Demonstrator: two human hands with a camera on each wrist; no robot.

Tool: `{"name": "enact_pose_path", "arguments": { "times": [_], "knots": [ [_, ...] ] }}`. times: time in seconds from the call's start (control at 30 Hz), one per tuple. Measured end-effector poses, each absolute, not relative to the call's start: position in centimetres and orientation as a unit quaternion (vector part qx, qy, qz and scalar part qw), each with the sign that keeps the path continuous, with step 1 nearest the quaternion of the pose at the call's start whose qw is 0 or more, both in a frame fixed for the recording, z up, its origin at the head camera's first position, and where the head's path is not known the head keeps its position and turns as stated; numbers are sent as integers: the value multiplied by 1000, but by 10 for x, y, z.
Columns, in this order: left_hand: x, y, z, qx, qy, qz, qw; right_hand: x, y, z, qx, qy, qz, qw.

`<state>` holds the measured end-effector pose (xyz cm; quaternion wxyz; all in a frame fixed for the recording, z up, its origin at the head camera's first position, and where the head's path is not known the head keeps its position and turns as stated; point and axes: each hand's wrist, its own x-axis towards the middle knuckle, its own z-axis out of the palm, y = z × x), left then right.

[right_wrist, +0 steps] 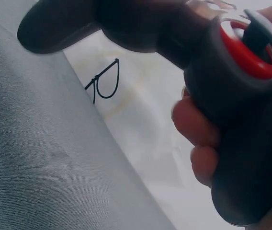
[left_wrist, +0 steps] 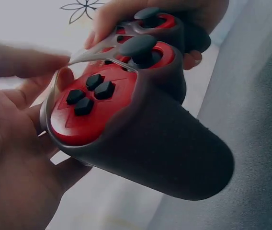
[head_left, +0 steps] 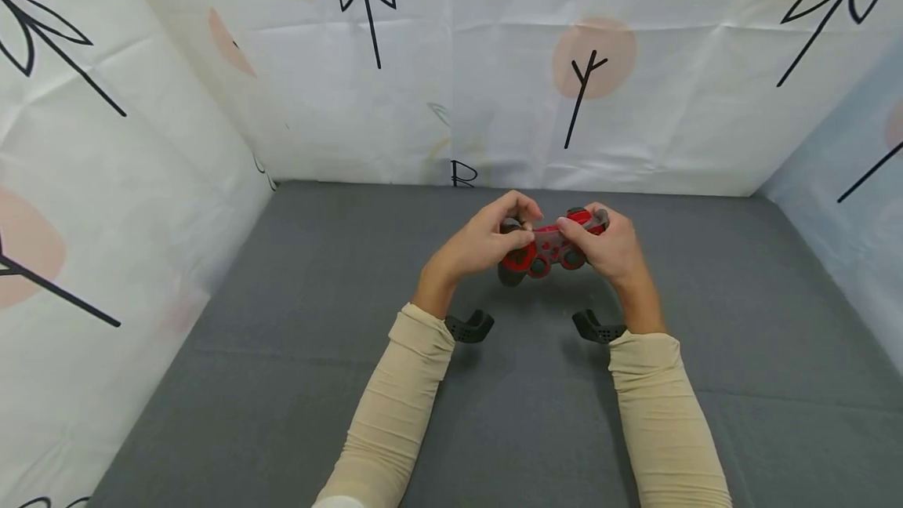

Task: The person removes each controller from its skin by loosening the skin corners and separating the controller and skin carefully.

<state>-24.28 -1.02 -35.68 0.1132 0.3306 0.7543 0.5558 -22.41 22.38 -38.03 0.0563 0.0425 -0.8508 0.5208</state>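
A red game controller [head_left: 547,244] is held up between both hands over the far part of the grey table. A dark grey, rubbery cover [left_wrist: 155,143] wraps its grips and lies round the two thumbsticks. In the left wrist view, black buttons [left_wrist: 104,90] show on the red face, and the cover's thin rim stands off that face. My left hand [head_left: 480,235] pinches this rim between thumb and finger. The other end is gripped by my right hand [head_left: 615,248], thumb on top. In the right wrist view, its fingertips [right_wrist: 198,122] curl beneath the covered controller.
Grey cloth covers the table [head_left: 339,382]. White sheeting with plant drawings hangs behind it as a back wall [head_left: 494,100] and at both sides. A black wrist mount [head_left: 469,327] sticks out from the left wrist, another mount [head_left: 596,327] from the right.
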Motion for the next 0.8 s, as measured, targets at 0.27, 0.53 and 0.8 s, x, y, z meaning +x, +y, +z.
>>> {"name": "enact_pose_path", "arguments": {
  "times": [0.27,0.53,0.8],
  "knots": [
    [-243,-9,-358,330,729,595,80,-223,222,-377,44,-858,505,85],
    [-246,-1,-368,291,731,617,-5,-223,223,-377,53,-864,490,100],
    [-245,5,-370,244,756,594,-129,-221,221,-375,68,-870,473,120]
  ]
}}
